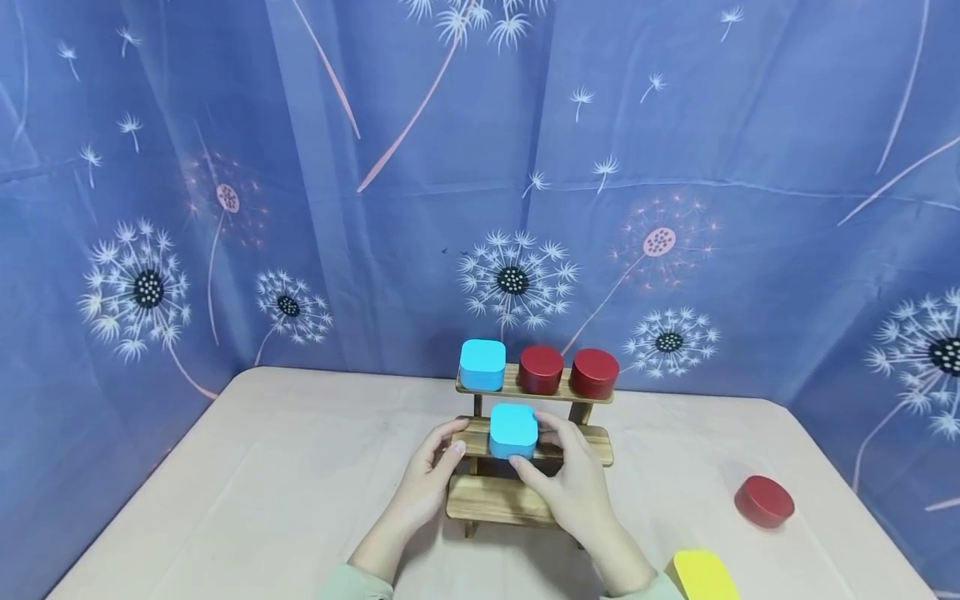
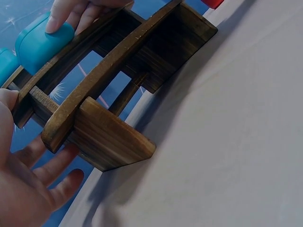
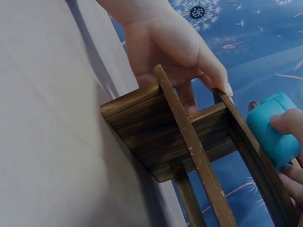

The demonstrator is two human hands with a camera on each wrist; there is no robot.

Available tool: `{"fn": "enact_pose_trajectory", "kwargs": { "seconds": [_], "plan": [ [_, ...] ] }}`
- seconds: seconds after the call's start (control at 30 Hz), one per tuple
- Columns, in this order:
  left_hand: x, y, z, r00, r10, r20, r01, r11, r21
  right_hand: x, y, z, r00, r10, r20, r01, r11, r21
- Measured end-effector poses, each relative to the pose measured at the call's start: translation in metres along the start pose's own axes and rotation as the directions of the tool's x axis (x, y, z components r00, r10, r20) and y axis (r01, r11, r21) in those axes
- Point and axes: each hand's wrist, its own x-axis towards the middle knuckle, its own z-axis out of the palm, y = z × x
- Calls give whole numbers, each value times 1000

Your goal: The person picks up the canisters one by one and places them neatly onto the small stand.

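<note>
A three-tier wooden display stand (image 1: 498, 500) stands on the table. A light-blue rounded-square box (image 1: 513, 429) sits on its middle tier. My right hand (image 1: 581, 487) pinches this box, thumb at the front and fingers behind. With thumb and index finger, my left hand (image 1: 420, 487) holds the left end of the middle tier; its other fingers spread beside the stand in the left wrist view. On the top tier are another light-blue box (image 1: 482, 365) at the left and two dark-red round tins, one in the middle (image 1: 541, 370) and one at the right (image 1: 595, 373).
A dark-red round tin (image 1: 764, 502) lies on the table to the right. Near the front edge is a yellow rounded piece (image 1: 705, 577), partly cut off by the frame, beside my right sleeve. A blue dandelion-print curtain (image 1: 420, 275) hangs behind the table (image 1: 300, 467).
</note>
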Motion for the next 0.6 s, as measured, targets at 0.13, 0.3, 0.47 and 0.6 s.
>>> {"fn": "enact_pose_trajectory", "kwargs": {
  "seconds": [0.13,0.3,0.47,0.6],
  "plan": [
    [1,0,0,1000,1,-3,-1,1000,2,1,0,1,1000,2,-9,-2,1000,-1],
    [2,-1,0,1000,-2,1,2,1000,-5,1,1,0,1000,-7,-19,7,1000,-3],
    [2,-1,0,1000,-7,-4,7,1000,-14,1,1,1,1000,-19,-23,19,1000,-18],
    [1,-2,0,1000,-6,-3,6,1000,-13,1,4,2,994,-104,-23,104,994,-28]
  ]
}}
